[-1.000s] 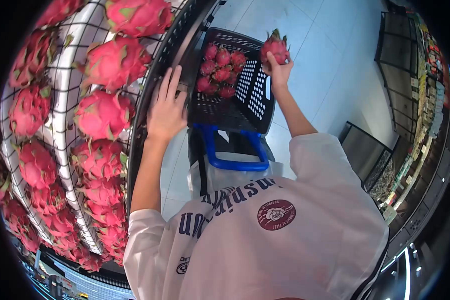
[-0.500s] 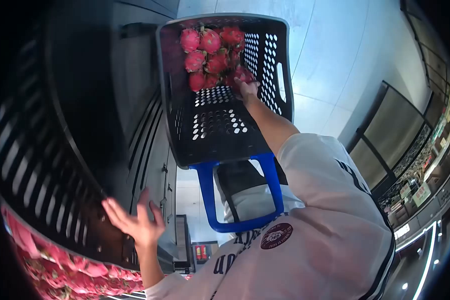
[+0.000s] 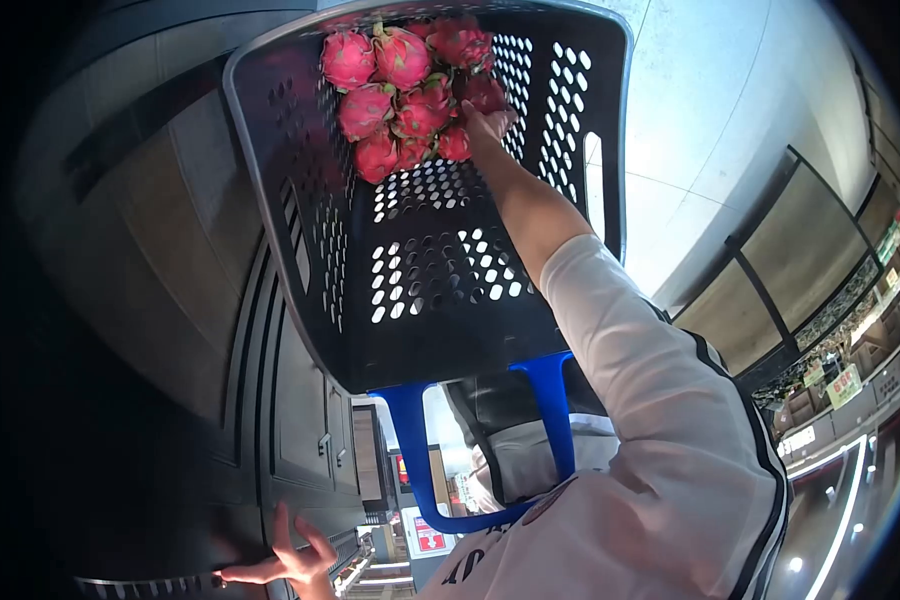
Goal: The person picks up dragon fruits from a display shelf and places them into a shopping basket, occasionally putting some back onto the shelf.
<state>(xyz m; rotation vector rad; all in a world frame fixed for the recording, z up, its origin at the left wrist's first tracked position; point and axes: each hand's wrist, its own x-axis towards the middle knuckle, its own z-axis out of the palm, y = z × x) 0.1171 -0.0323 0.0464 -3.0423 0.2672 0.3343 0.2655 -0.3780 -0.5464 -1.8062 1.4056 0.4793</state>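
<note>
pink dragon fruits (image 3: 400,90) lie in a heap at the far end of a black plastic basket (image 3: 430,290), up at 12 o'clock in the view. the basket has lots of little holes and a blue handle (image 3: 420,470) down at 6 o'clock.

the right hand (image 3: 487,122) is inside the basket, on the 4 o'clock side of the heap. it touches the nearest fruit. the fingers look a bit bent, but i cannot tell if they grip the fruit or just rest on it.

the left hand (image 3: 292,565) is low down at 7 o'clock. its fingers are spread wide and it holds nothing. the fingertips touch the edge of a dark stand (image 3: 170,250).

i think each fruit is a bit heavy and firm. the skin looks smooth, with soft leafy flaps that could bend or tear. it may bruise if dropped. the best place to hold one is round its fat middle, with the whole hand, not by a flap.

the white shirt (image 3: 670,450) has dark letters at 6 o'clock, but they are cut off and i cannot read them. a red sign (image 3: 428,537) under the handle and the shop signs (image 3: 845,385) at 3 o'clock are too small to read.
</note>
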